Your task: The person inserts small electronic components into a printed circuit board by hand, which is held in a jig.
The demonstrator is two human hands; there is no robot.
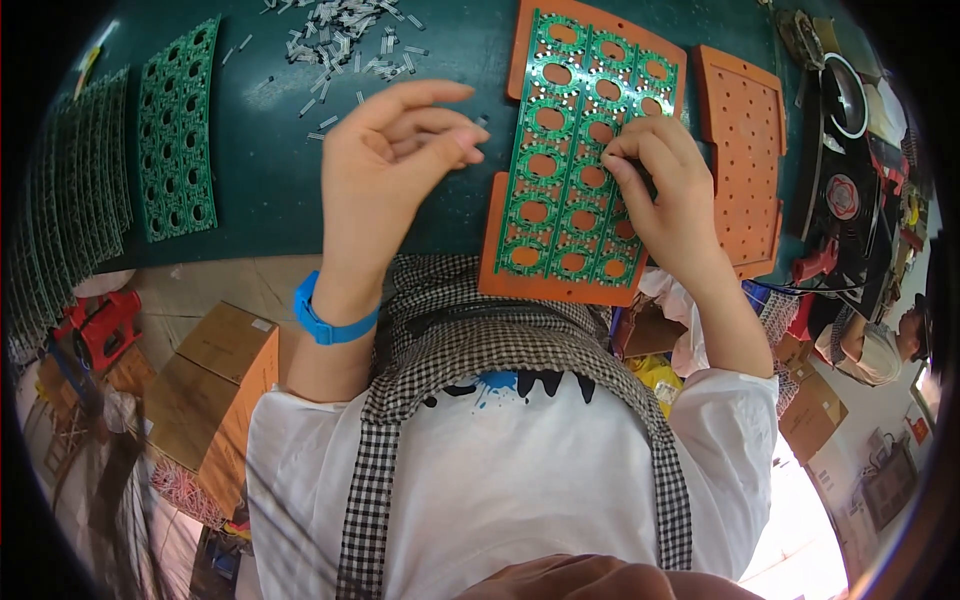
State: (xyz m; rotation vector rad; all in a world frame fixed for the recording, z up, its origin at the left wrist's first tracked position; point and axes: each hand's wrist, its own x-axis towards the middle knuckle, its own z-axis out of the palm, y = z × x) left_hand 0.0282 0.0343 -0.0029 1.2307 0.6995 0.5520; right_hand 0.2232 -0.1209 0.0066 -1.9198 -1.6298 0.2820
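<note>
A green circuit board panel [568, 168] with rows of oval cut-outs lies on an orange fixture plate [545, 288] in front of me. Over the panel's right part, my right hand [668, 190] has its thumb and index finger pinched together at the board. Whatever sits between those fingertips is hidden. To the left of the panel my left hand [375, 165] is raised above the table, fingers curled, with the thumb close against the fingertips. I cannot make out anything in it. Beyond it lies a loose heap of small clear tube-shaped parts [345, 40] with dark ends.
Another green panel [178, 130] lies at the left, beside a row of many stacked panels [75, 190]. A second orange plate [742, 150] with small holes is at the right. Cardboard boxes [225, 345] stand below the table's left edge. Another person [870, 345] is at far right.
</note>
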